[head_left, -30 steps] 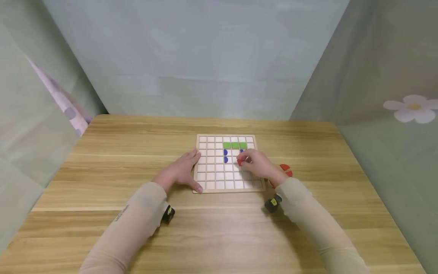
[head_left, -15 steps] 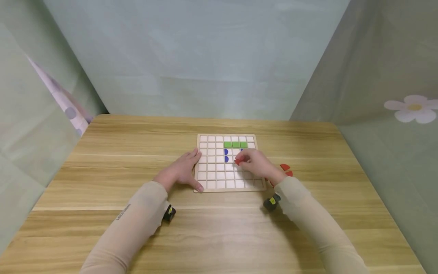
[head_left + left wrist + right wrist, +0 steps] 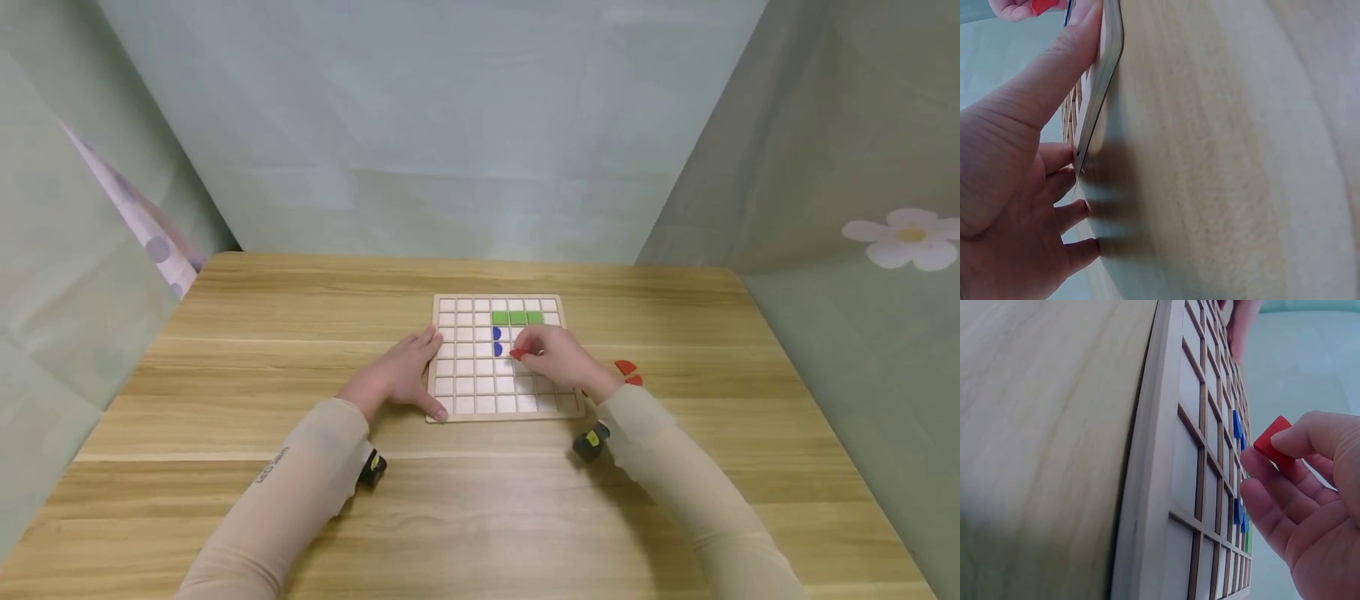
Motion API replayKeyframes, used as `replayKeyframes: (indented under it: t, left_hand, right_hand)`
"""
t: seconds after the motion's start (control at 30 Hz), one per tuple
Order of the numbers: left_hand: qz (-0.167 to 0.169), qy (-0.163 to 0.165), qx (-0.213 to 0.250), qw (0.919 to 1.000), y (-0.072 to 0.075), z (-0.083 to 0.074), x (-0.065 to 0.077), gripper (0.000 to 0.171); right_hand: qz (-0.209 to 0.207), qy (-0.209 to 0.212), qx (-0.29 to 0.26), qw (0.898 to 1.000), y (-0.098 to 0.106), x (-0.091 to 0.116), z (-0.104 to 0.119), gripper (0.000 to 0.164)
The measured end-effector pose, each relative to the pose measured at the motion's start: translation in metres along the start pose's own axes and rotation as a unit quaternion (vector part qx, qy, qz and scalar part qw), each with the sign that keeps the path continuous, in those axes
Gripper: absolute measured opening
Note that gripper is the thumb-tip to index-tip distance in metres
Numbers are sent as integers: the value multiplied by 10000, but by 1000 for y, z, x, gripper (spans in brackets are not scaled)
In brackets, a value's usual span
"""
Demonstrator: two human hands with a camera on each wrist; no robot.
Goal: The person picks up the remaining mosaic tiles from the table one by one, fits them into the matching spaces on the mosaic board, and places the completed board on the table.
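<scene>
A wooden grid board (image 3: 480, 417) with white cells lies on the table. Three green square tiles (image 3: 517, 317) sit in one of its upper rows, with blue half-round tiles (image 3: 497, 349) below them. My left hand (image 3: 401, 375) rests along the board's left edge, fingers spread; in the left wrist view its thumb (image 3: 1054, 75) lies on the frame. Over the board's middle, my right hand (image 3: 558, 358) pinches a red quarter-circle tile (image 3: 1275, 440) between thumb and fingers. That hand hides the cells under it, and the tile is held up above the grid in the right wrist view.
Two red quarter-circle tiles (image 3: 626, 366) lie on the wooden table (image 3: 480, 517) just right of the board, beside my right forearm. Small black wrist cameras (image 3: 589, 443) hang under both cuffs. Pale cloth curtains (image 3: 420, 167) stand behind and at both sides.
My right hand has shifted slightly left over the board with the red tile, now covering the right-hand blue tile. The left hand stays at the edge.
</scene>
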State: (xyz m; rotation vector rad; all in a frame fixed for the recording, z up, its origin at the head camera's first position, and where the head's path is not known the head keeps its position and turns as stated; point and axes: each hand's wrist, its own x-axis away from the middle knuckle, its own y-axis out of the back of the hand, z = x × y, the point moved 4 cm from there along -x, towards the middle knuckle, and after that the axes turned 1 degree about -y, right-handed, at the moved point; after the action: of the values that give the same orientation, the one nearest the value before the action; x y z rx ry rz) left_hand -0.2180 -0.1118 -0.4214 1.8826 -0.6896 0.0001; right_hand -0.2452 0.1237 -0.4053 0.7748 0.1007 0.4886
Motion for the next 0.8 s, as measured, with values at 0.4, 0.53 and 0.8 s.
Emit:
replayKeyframes:
  t: [0.4,0.53,0.8]
  left_hand:
    - [-4,-26,-82,10000,0,-2,0,134]
    - [8,-6,-65,10000,1,-4,1,134]
    - [24,51,-33,10000,1,-3,2,134]
  right_hand:
    - [58,-102,-160,9998,-4,-2,2,17]
    - [112,-99,-225,9996,-7,-3,3,21]
    - [163,-11,-136,9998,-12,-7,4,22]
